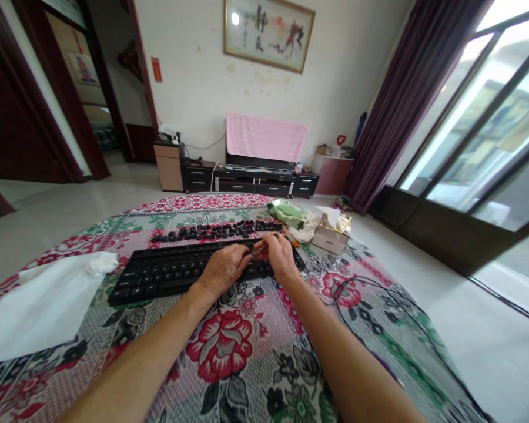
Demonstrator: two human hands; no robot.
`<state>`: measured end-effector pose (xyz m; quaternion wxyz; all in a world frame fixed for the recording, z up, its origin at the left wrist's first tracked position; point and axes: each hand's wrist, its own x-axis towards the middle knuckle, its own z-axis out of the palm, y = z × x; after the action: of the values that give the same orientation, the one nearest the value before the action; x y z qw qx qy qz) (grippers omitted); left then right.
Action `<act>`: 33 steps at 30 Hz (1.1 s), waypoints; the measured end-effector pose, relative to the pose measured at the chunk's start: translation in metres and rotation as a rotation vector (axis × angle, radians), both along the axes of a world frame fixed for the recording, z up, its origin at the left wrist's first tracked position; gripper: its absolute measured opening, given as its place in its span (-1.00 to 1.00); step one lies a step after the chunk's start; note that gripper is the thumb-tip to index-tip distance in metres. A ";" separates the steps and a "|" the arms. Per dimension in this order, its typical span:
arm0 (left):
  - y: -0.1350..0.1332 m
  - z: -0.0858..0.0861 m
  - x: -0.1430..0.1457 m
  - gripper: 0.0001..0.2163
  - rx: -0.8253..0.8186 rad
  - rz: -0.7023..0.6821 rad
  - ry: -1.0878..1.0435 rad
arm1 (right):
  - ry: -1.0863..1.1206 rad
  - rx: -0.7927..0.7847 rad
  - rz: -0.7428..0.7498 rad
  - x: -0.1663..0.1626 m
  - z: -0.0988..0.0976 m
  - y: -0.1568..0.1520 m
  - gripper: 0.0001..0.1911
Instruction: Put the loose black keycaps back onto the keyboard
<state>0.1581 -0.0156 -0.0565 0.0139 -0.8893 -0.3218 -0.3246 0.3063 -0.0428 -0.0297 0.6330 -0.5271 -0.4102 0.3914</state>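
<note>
A black keyboard (pixel 167 271) lies across the flowered tablecloth (pixel 229 346) in front of me. My left hand (pixel 224 269) rests on its right half with the fingers curled down onto the keys. Beside it, my right hand (pixel 280 256) is closed in a pinch around a thin tool (pixel 261 249) whose tip points left toward my left fingertips. Behind the keyboard a row of several loose black keycaps (pixel 216 230) lies on the cloth. What my left fingers hold, if anything, is hidden.
A white tissue sheet (pixel 44 305) lies at the left. A tissue box (pixel 331 236) and a green packet (pixel 287 212) sit at the back right. The keyboard's black cable (pixel 370 305) loops at the right. Beyond the table stand a TV cabinet (pixel 255 179) and a glass door (pixel 480 135).
</note>
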 end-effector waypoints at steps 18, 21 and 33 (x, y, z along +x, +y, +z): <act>0.008 -0.012 -0.004 -0.62 0.007 -0.119 -0.087 | -0.713 -0.191 0.172 0.004 -0.013 0.003 -0.77; 0.008 -0.011 -0.005 -0.61 0.021 -0.077 -0.082 | -0.808 -0.165 0.146 0.019 -0.006 0.017 -0.76; 0.004 -0.011 -0.005 -0.68 0.002 0.002 -0.045 | -1.364 -0.369 -0.084 0.101 -0.008 0.111 -0.79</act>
<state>0.1530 -0.0115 -0.0678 0.0079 -0.8815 -0.3228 -0.3446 0.4069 0.0681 -0.0376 0.1501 -0.7689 -0.6214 0.0123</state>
